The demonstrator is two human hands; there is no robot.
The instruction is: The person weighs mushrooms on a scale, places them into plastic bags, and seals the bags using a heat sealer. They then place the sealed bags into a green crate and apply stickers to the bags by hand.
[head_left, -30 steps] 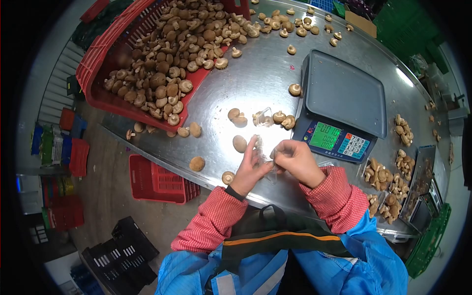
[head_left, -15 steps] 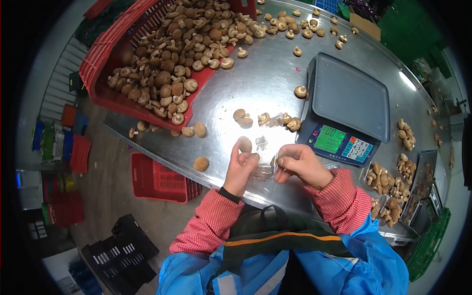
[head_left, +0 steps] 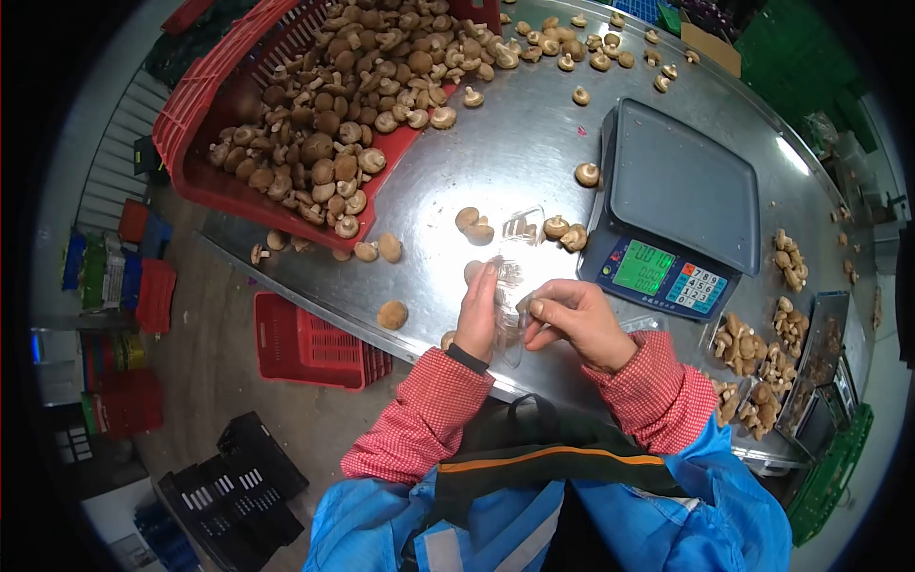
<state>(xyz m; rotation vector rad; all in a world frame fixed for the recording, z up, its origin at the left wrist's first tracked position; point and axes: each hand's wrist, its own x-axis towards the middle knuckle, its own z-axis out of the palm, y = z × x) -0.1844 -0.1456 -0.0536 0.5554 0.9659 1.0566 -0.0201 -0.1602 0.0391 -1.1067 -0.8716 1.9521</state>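
Note:
A clear plastic clamshell box [head_left: 518, 272] is tilted between my hands over the steel table, its thin walls hard to make out in the glare. My left hand [head_left: 477, 316] presses along its left side with fingers straight and close together; the thumb is hard to see. My right hand [head_left: 579, 324] pinches the right edge of the plastic between thumb and curled fingers. Loose shiitake mushrooms [head_left: 475, 225] lie just beyond the box, and two more shiitakes [head_left: 564, 232] sit between it and the digital scale [head_left: 681, 191].
A red crate [head_left: 205, 143] heaped with shiitakes leans at the upper left of the steel table [head_left: 429, 191]. Filled packs of mushrooms [head_left: 739, 345] stand at the right. More shiitakes scatter along the far side. Below the table edge is another red crate [head_left: 300, 343].
My left hand has straightened its fingers and shifted slightly right against the plastic box. The box has turned more upright between my hands. My right hand keeps its pinch, slightly further right.

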